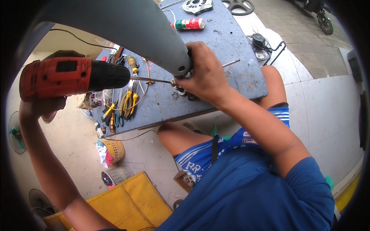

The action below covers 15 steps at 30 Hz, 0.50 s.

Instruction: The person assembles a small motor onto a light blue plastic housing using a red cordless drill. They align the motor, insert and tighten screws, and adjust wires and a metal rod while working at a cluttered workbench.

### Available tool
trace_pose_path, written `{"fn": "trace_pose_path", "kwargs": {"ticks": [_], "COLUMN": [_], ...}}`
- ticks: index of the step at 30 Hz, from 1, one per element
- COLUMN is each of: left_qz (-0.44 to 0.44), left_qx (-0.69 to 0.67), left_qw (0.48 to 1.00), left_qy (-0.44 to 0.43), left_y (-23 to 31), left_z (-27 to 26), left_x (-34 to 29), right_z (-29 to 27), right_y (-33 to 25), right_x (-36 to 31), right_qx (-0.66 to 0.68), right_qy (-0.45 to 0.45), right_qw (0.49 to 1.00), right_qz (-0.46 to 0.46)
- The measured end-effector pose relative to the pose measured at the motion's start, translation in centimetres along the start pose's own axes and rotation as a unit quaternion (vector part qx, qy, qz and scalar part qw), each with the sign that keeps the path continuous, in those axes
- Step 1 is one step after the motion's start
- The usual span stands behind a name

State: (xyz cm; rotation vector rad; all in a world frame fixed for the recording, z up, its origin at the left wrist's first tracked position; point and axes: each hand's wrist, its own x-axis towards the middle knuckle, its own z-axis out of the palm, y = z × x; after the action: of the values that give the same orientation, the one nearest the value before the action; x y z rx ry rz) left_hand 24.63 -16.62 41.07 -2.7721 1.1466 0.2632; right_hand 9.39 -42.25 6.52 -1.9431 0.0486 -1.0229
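Observation:
My left hand (42, 109) is wrapped round the handle of a red and black cordless drill (73, 77) at the left. From the drill's chuck a long thin bit (148, 79) reaches right to a small metal part under the end of a large grey tapered piece (127, 30). My right hand (206, 73) grips that narrow end, thumb beside the bit's tip. The small metal assembly (181, 91) under my fingers is partly hidden. A metal rod (231, 62) sticks out past my right hand.
Pliers (131, 102) and a screwdriver (133, 63) lie on the left of the blue-grey workbench (235, 42). A red and green bottle (189, 24) and a round slotted part (196, 5) lie farther back. A yellow basket (115, 150) stands on the floor.

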Motion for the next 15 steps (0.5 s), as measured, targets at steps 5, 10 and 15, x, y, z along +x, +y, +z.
{"fn": "trace_pose_path", "kwargs": {"ticks": [5,10,15], "left_qz": [0.001,0.012,0.027], "left_qx": [-0.031,-0.015,0.007], "left_qw": [0.999,1.0,0.999], "left_qy": [-0.011,-0.016,-0.017], "left_y": [0.3,0.9,2.0], "left_z": [-0.4,-0.5,-0.5], "left_x": [0.0,0.0,0.0], "right_z": [-0.1,0.0,0.1], "right_y": [-0.1,-0.1,-0.1], "right_x": [0.1,0.1,0.2], "right_qx": [0.003,0.002,0.003], "right_qy": [0.002,0.008,0.01], "right_qw": [1.0,1.0,1.0], "right_qz": [0.001,0.0,0.002]}}
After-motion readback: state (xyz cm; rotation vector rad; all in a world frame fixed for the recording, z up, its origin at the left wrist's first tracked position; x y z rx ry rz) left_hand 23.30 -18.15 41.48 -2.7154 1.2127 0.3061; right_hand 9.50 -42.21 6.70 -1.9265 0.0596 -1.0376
